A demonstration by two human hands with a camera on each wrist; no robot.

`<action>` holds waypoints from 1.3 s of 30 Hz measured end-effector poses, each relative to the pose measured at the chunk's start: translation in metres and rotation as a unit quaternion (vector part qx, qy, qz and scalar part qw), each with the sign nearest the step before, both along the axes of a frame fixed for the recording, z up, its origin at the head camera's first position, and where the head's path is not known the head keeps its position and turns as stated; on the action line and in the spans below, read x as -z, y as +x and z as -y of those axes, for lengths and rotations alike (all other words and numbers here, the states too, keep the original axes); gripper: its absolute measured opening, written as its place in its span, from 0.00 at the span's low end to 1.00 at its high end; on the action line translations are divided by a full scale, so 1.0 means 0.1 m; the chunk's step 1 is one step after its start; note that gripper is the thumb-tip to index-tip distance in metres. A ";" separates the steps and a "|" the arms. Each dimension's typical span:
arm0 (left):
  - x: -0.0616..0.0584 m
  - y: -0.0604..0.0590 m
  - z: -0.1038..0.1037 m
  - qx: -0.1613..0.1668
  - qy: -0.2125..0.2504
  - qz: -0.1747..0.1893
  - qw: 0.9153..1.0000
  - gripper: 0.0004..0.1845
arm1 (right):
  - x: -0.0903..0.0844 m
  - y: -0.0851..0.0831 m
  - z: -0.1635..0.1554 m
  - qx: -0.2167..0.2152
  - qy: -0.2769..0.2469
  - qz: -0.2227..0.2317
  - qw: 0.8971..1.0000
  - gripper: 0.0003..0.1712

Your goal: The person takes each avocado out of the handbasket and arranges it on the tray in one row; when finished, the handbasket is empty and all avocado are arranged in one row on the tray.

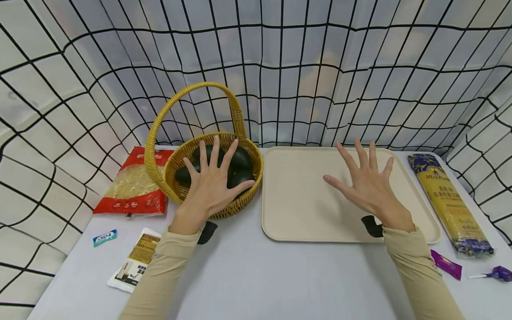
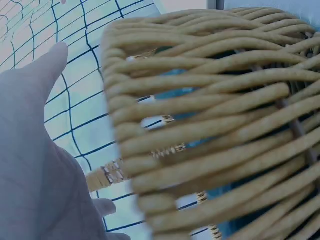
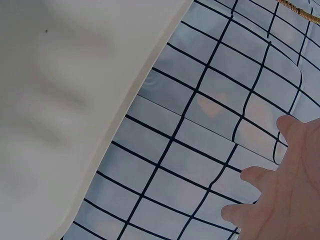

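With fingers spread wide, my left hand [image 1: 212, 184] hovers over the front of a yellow wicker basket [image 1: 256, 178] with a tall handle. Several dark green avocado-like things [image 1: 241, 158] lie inside it, partly hidden by the fingers. In the left wrist view the basket's woven side [image 2: 210, 115] is close beside the hand [image 2: 45, 150]. My right hand [image 1: 368, 186], also spread, is above a beige tray [image 1: 296, 195] and holds nothing. The right wrist view has the tray's surface [image 3: 65, 125] on the left and the fingers [image 3: 260, 178] at the right.
Left of the basket lies a red-and-clear bag [image 1: 136, 182]; nearer are a small teal packet [image 1: 105, 238] and a white-and-gold pouch [image 1: 138, 260]. At right are a long yellow noodle pack [image 1: 452, 204], a purple candy [image 1: 446, 265] and a lollipop [image 1: 498, 273]. Black netting [image 1: 280, 66] surrounds the table.
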State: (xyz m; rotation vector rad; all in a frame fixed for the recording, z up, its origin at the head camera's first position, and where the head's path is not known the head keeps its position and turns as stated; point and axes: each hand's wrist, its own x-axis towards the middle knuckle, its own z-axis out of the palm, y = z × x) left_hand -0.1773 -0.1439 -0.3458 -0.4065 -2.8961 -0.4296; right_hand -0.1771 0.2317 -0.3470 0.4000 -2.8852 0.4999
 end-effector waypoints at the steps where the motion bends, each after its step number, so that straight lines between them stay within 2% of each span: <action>1: -0.01 0.01 0.01 0.002 0.002 0.003 1.000 0.56 | 0.00 0.00 0.01 -0.001 0.000 0.002 1.000 0.53; 4: -0.09 0.09 0.04 0.022 0.014 0.006 1.000 0.56 | 0.00 -0.01 0.06 -0.006 -0.001 0.007 1.000 0.53; 6: -0.20 0.18 0.08 0.047 0.029 0.003 0.998 0.55 | -0.01 -0.01 0.10 -0.012 0.000 0.011 1.000 0.53; 8: -0.35 0.32 0.13 0.084 0.049 -0.019 0.995 0.54 | -0.03 -0.01 0.15 -0.019 0.000 0.011 1.000 0.52; 10: -0.52 0.46 0.21 0.124 0.071 -0.059 0.988 0.51 | -0.06 -0.01 0.21 -0.029 0.001 0.009 1.000 0.51; 12: -0.69 0.59 0.29 0.165 0.090 -0.121 0.975 0.48 | -0.09 -0.01 0.27 -0.043 0.002 0.003 0.999 0.50; 15: -0.89 0.73 0.44 0.194 0.119 -0.230 0.946 0.44 | -0.14 -0.03 0.41 -0.077 -0.002 -0.015 0.997 0.49; 17: -0.97 0.77 0.55 0.188 0.142 -0.290 0.928 0.44 | -0.18 -0.05 0.51 -0.111 -0.008 -0.033 0.993 0.47; 19: -1.00 0.77 0.68 0.160 0.158 -0.316 0.922 0.45 | -0.22 -0.08 0.63 -0.156 -0.018 -0.054 0.986 0.45; 20: -1.00 0.76 0.76 0.146 0.166 -0.316 0.923 0.46 | -0.25 -0.10 0.70 -0.182 -0.022 -0.063 0.981 0.43; 22: -0.96 0.72 0.89 0.119 0.193 -0.289 0.930 0.49 | -0.29 -0.16 0.84 -0.237 -0.033 -0.072 0.968 0.40; 24: -0.88 0.67 1.01 0.099 0.221 -0.237 0.941 0.47 | -0.32 -0.22 0.97 -0.286 -0.045 -0.071 0.955 0.36; 27: -0.72 0.59 1.12 0.090 0.270 -0.171 0.943 0.51 | -0.32 -0.35 1.17 -0.335 -0.067 -0.045 0.939 0.30; 30: -0.55 0.54 1.17 0.097 0.283 -0.142 0.943 0.62 | -0.29 -0.46 1.36 -0.357 -0.081 -0.002 0.931 0.25; 32: -0.47 0.52 1.19 0.105 0.286 -0.136 0.943 0.63 | -0.25 -0.53 1.47 -0.365 -0.082 0.030 0.927 0.23; 36: -0.38 0.51 1.21 0.115 0.287 -0.130 0.942 0.65 | -0.20 -0.61 1.65 -0.375 -0.067 0.081 0.921 0.21; 39: -0.35 0.52 1.22 0.118 0.282 -0.128 0.943 0.68 | -0.20 -0.65 1.75 -0.382 -0.045 0.102 0.918 0.21</action>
